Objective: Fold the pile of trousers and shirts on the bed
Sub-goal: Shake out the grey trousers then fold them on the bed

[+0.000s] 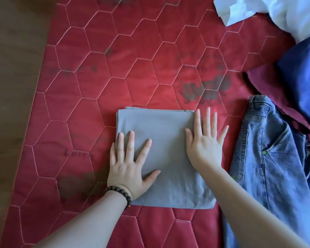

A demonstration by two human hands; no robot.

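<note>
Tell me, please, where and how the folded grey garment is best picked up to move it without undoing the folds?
Probably slide flat fingers under the left and right edges of the folded grey garment, one hand per side. It lies as a flat layered rectangle, so lifting one corner would let the layers open.

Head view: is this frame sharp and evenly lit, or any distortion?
Head view: soft throughout; the folded grey garment under both flat hands is clearest, the white cloth top right looks overexposed, the left edge is dim, and the red quilted bedspread stitching bows from the wide-angle lens.
</note>
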